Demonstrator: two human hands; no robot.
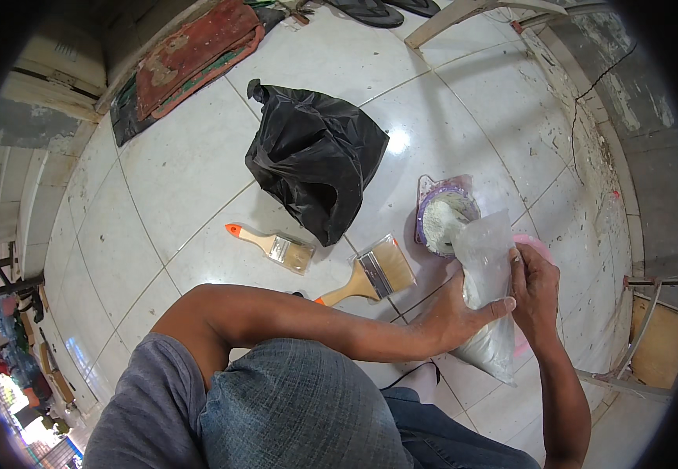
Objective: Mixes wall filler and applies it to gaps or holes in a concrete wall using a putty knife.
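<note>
Both my hands are on a clear plastic bag of white powder. My left hand is closed round the bag's near side, thumb lying across it. My right hand grips its right side with bent fingers. The bag is tilted, its open upper end at the rim of a small purple tub, and its lower corner hangs toward my knees. White powder lies inside the tub. Part of a round pink object shows behind the bag and my right hand; the rest of it is hidden.
A wide paintbrush and a smaller one lie on the tiled floor left of the tub. Beyond them sits a crumpled black plastic bag. A folded reddish mat, dark slippers and a pale chair leg are farther off.
</note>
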